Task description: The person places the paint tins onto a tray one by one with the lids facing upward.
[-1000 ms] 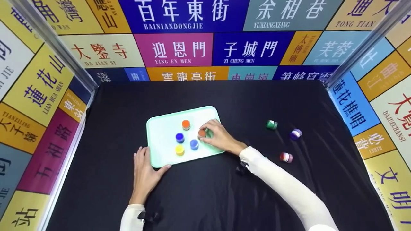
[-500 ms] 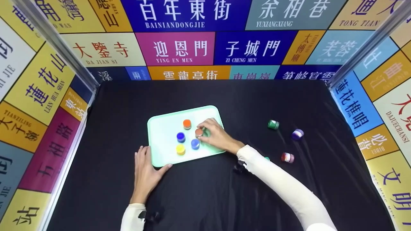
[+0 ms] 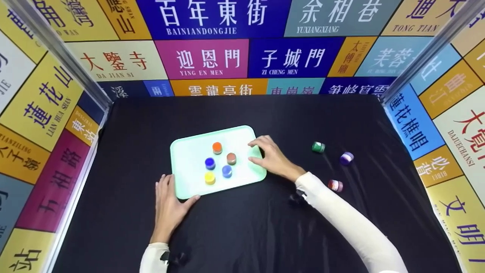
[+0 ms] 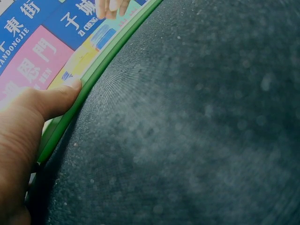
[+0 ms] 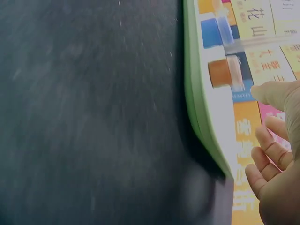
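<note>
The brown jar [image 3: 231,159], likely light and rigid, suits side pinching; right hand [image 3: 272,154] spreads empty, left hand [image 3: 169,203] touches tray [image 3: 188,155].

head: above, forward-down, farther | wrists: low, close | all share: tray [image 3: 189,151]

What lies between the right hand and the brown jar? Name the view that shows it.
Only bare tray lies between the right hand and the brown jar; the head view shows it.
</note>
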Demonstrator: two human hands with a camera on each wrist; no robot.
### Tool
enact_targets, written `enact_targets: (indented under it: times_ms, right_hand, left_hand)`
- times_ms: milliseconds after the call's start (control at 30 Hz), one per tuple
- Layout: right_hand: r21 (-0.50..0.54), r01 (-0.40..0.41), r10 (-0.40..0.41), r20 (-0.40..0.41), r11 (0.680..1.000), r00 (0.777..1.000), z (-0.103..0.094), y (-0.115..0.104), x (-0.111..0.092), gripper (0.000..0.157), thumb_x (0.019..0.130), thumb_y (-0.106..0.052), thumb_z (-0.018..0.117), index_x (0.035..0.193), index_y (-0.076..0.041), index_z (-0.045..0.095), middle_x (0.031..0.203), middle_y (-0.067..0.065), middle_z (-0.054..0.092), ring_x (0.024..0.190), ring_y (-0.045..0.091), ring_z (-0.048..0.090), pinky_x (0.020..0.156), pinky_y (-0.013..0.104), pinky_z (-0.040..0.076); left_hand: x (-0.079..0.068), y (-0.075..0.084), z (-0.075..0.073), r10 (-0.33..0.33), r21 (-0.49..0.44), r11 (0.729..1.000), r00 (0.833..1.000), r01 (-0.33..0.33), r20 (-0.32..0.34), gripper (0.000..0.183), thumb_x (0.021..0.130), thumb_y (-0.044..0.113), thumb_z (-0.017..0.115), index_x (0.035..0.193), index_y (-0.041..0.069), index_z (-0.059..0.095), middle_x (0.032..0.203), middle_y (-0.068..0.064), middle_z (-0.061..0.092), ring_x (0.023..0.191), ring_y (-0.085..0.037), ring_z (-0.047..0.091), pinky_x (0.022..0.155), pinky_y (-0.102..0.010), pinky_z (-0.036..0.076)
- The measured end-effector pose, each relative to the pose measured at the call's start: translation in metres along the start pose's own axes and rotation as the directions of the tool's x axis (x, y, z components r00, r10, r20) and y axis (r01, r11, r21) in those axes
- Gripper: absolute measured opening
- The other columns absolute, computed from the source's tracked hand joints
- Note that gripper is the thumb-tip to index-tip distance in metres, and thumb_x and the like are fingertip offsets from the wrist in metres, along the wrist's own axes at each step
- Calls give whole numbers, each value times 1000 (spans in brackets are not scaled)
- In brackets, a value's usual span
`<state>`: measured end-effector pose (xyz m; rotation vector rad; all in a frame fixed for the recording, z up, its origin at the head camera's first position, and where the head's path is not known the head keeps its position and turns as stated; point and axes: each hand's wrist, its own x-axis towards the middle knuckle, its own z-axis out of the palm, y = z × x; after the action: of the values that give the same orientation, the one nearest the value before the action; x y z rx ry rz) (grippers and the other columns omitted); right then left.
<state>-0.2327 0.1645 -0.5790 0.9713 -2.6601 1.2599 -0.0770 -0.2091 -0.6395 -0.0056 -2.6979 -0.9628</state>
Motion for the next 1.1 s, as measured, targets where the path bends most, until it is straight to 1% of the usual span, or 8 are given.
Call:
enact_targets:
  times_ms: [100, 167, 400, 567, 800, 900, 967, 1100]
  right_hand:
    - [-9, -8, 8, -39, 1000, 999, -11, 5, -7, 42, 94, -12, 88, 130, 4, 73, 126, 13, 70, 121, 32, 58, 107, 46, 51]
    - [-7, -30, 30, -67, 1000, 997, -18, 8, -13, 42, 93, -11, 89, 130, 4, 74, 125, 13, 71, 120, 31, 59, 106, 46, 52]
    - [-7, -78, 76, -168, 997, 983, -45, 20, -36, 44, 90, -11, 92, 128, 3, 76, 125, 14, 73, 120, 34, 60, 105, 45, 50]
    - [-14, -101, 95, -218, 995, 971, -64, 27, -56, 43, 90, -13, 92, 127, 2, 77, 125, 14, 74, 122, 35, 60, 107, 39, 48]
    - [-26, -129, 118, -255, 991, 960, -86, 33, -87, 40, 90, -10, 92, 125, 3, 77, 124, 15, 75, 122, 34, 61, 107, 30, 44]
    - [-29, -134, 121, -276, 990, 953, -92, 35, -101, 41, 88, -8, 93, 125, 2, 78, 124, 14, 75, 123, 35, 61, 109, 25, 43]
    - [-20, -140, 129, -284, 990, 950, -95, 36, -109, 41, 87, -6, 93, 125, 3, 78, 124, 14, 75, 126, 38, 60, 113, 22, 40]
    - [-12, -166, 155, -301, 986, 941, -101, 37, -126, 42, 86, -2, 94, 124, 5, 77, 124, 14, 76, 126, 38, 60, 114, 15, 37]
  left_hand:
    - [0, -1, 0, 4, 4, 1000, 1000, -4, -1, 110, 79, 44, 100, 160, -7, 46, 159, -31, 46, 160, -51, 30, 138, -61, 9]
    - [0, -1, 0, 3, 4, 1000, 1000, -3, 1, 110, 79, 44, 100, 160, -7, 46, 158, -31, 46, 160, -51, 30, 138, -61, 9]
    - [0, -1, 0, 2, 6, 1000, 1000, -2, 4, 111, 80, 45, 99, 160, -8, 45, 160, -31, 45, 161, -51, 29, 138, -60, 8]
    - [-1, -1, 0, 2, 7, 1000, 1000, -2, 1, 111, 80, 46, 99, 161, -9, 44, 160, -31, 45, 161, -51, 29, 138, -60, 8]
    - [-1, 0, -1, -2, -6, 1000, 1000, 2, 1, 109, 80, 42, 100, 160, -9, 45, 158, -32, 46, 161, -52, 28, 138, -60, 8]
    - [-1, 0, -1, -1, 0, 1000, 1000, 1, -2, 110, 79, 42, 100, 159, -9, 45, 157, -32, 46, 161, -52, 28, 138, -60, 8]
    - [-1, 0, -1, 1, 2, 1000, 1000, -1, -6, 110, 79, 41, 101, 159, -10, 46, 157, -32, 46, 160, -53, 29, 138, -61, 8]
    - [-1, 1, 1, 11, -3, 1000, 1000, -11, -9, 109, 78, 41, 101, 158, -10, 46, 156, -33, 46, 160, -53, 29, 138, -61, 9]
